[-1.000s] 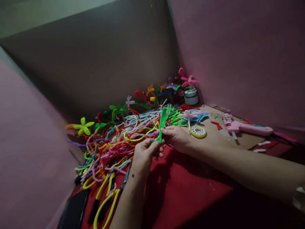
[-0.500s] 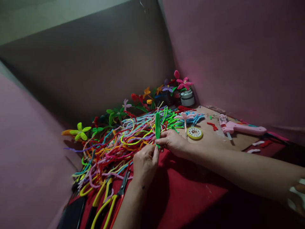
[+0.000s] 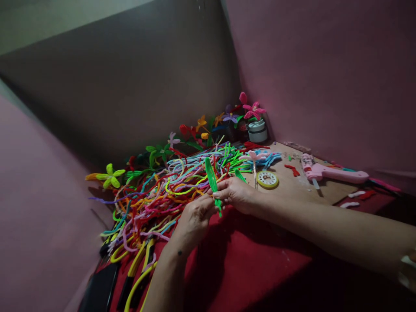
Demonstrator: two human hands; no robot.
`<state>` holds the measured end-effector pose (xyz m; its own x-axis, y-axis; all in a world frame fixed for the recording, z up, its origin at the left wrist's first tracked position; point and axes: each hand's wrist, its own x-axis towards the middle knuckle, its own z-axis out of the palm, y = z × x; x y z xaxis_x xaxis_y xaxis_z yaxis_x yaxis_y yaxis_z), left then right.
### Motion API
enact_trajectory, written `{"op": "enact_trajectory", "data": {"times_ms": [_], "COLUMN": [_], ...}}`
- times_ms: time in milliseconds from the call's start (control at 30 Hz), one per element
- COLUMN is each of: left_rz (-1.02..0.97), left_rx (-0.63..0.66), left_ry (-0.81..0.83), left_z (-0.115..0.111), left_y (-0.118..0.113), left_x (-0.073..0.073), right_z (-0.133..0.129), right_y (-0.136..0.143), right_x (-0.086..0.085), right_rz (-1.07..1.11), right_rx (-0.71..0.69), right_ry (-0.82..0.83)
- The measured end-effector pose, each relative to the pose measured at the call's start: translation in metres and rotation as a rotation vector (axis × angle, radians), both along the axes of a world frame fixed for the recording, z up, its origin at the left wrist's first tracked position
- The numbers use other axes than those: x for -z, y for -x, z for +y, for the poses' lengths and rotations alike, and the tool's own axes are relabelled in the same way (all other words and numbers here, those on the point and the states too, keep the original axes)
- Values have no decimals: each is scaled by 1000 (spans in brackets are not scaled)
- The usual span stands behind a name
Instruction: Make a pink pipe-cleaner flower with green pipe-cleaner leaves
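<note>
A long green leaf shape of fuzzy stems (image 3: pixel 211 175) stands tilted to the left above the red cloth. My right hand (image 3: pixel 235 193) pinches it near its lower end between thumb and fingers. Close beside it, my left hand (image 3: pixel 196 215) has its fingers closed at the leaf's base, where part of the grip is hidden. A short green tail pokes out below the fingers. Behind my right hand another small green leaf (image 3: pixel 239 175) shows. A big heap of coloured fuzzy stems (image 3: pixel 172 184) lies behind both hands.
On the brown board (image 3: pixel 292 190) are a yellow tape roll (image 3: pixel 267 179), a pale pink flower (image 3: pixel 253 156) and a pink glue gun (image 3: pixel 338 173). Fuzzy flowers (image 3: pixel 110 177) line the back. Yellow-handled tools (image 3: pixel 138 284) and a black flat object (image 3: pixel 99 288) lie at front left.
The green leaf has tilted left, and its lower tail now shows beneath the fingers. My left hand has turned and its forearm has shifted left, covering the scissors' blades.
</note>
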<state>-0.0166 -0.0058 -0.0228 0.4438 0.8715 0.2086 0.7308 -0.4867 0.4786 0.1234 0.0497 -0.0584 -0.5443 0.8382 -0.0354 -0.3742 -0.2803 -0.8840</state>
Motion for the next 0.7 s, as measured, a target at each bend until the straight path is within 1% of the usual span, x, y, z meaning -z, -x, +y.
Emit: {"op": "enact_trajectory", "data": {"times_ms": [67,133,267,400,600,700], "left_rz": [-7,-10,-32,-93,-124,-133], "left_rx": [39,52,33,12,-6,-3], "left_ry": [-1,6,32,95,143,169], "left_z": [0,0,-2,-3,-3,-3], "left_y": [0,-1,-1,-2,0,4], "left_x": [0,-1,-4,-7,-5,-7], "right_z": [0,-1,-3,-4,-3,-3], "right_y": [0,0,1,1,1,0], "right_x": [1,1,0,1,1,-1], "right_rz": [4,2,1,-1,-19,-28], "right_rx": [-9,-17,-18,-13,-14,-15], "right_ry": [-11,-18,-17,-16,-25,-54]}}
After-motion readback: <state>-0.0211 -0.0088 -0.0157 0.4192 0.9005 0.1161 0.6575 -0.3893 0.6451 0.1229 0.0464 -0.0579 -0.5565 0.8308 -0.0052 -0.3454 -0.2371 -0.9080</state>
